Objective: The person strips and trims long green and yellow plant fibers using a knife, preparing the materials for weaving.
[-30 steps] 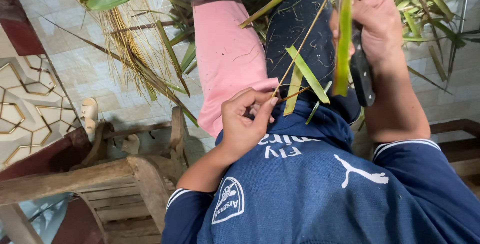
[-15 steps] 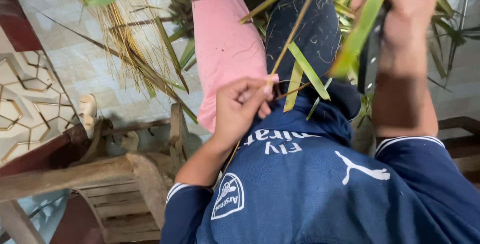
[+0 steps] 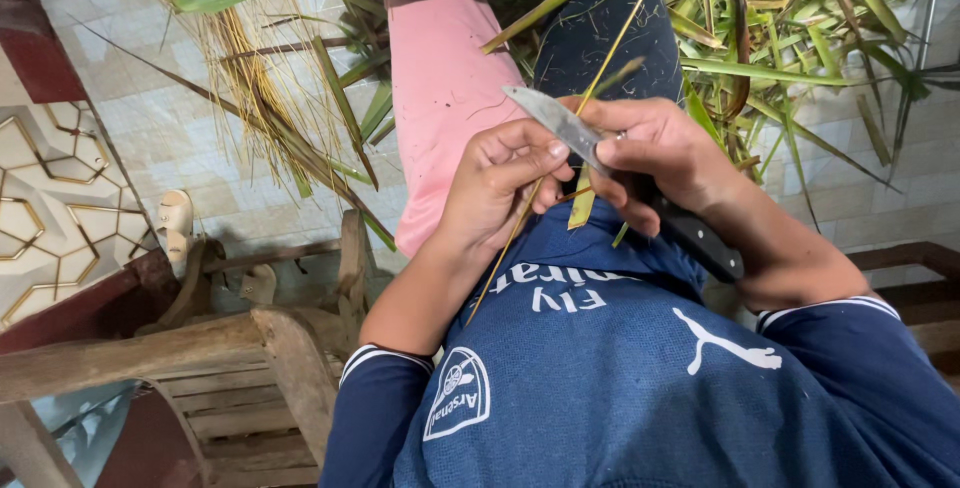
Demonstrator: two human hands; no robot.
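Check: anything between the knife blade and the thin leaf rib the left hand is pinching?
Nothing visible. The right hand holds the knife with its blade right against the thin rib, beside the left hand fingertips pinching it. Loose green leaves lie behind, not between.

- The right hand [image 3: 660, 153] grips a knife [image 3: 600, 163] by its dark handle, the grey blade pointing up and left across a thin yellowish leaf rib [image 3: 560, 148].
- The left hand [image 3: 495, 188] sits just left of the knife, its fingers [image 3: 530, 153] pinching the rib under the blade.
- Above and to the right of the knife, green leaf strips [image 3: 790, 38] lie heaped on the tiled floor [image 3: 150, 118].
- Left of the knife, a pink cloth [image 3: 440, 98] covers one leg.
- Far down and left of the knife stands a wooden chair frame [image 3: 200, 348].
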